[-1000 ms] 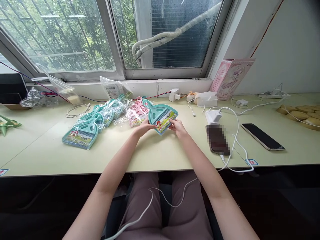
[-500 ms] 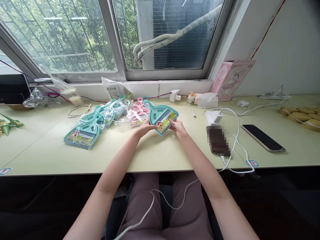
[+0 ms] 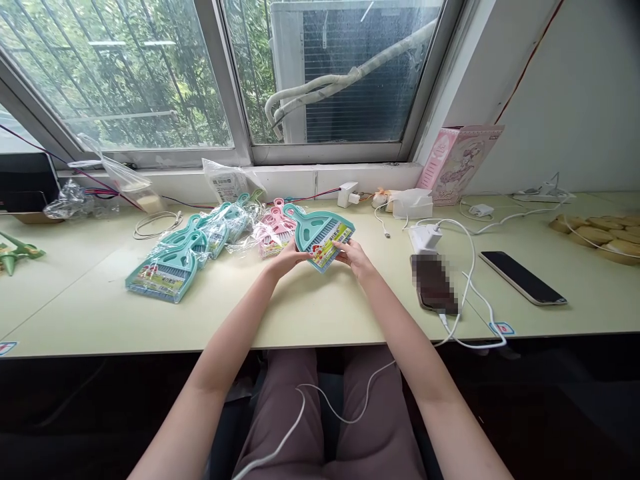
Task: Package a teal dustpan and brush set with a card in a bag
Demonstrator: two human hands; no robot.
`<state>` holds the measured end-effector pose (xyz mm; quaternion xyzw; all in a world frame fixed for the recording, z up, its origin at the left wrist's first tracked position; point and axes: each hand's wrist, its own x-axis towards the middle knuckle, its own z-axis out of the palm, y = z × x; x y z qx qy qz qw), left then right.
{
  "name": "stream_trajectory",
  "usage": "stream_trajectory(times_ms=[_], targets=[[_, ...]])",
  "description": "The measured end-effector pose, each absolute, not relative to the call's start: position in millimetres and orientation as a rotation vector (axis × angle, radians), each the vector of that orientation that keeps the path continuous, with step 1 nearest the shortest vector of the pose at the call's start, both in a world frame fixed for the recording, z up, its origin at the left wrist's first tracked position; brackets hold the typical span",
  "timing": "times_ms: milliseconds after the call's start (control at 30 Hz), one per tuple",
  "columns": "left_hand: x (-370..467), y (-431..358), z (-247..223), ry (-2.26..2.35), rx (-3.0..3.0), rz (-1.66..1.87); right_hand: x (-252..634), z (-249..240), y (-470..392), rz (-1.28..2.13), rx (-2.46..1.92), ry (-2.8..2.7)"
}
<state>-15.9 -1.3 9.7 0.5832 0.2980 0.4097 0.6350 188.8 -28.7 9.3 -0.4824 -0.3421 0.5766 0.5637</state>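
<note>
Teal dustpan-and-brush set (image 3: pixel 323 233): between my hands, tilted, handle up-left, over the table (image 3: pixel 320 320).
My left hand (image 3: pixel 287 261): gripping its lower left edge.
My right hand (image 3: pixel 354 257): gripping its right edge.
Pink set (image 3: pixel 275 229): just behind my left hand.
Wrapped teal sets (image 3: pixel 167 273): clear plastic, farther left.
Black-screened phone (image 3: pixel 523 279): far right.

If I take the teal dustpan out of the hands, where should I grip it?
Grip the teal dustpan by its handle, probably from the window side: the left hand and right hand hold the wide end, leaving the handle free, pointing away and leftward.
</note>
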Motion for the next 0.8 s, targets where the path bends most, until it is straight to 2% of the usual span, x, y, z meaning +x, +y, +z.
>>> stream_trajectory(times_ms=[633,800], targets=[[-15,-2,12,0.689,1.298,0.896,186,14,-31,1.316,-1.172,-0.664],[-28,17,11,0.915,1.442,1.109,186,13,-29,1.298,-1.189,-0.654]])
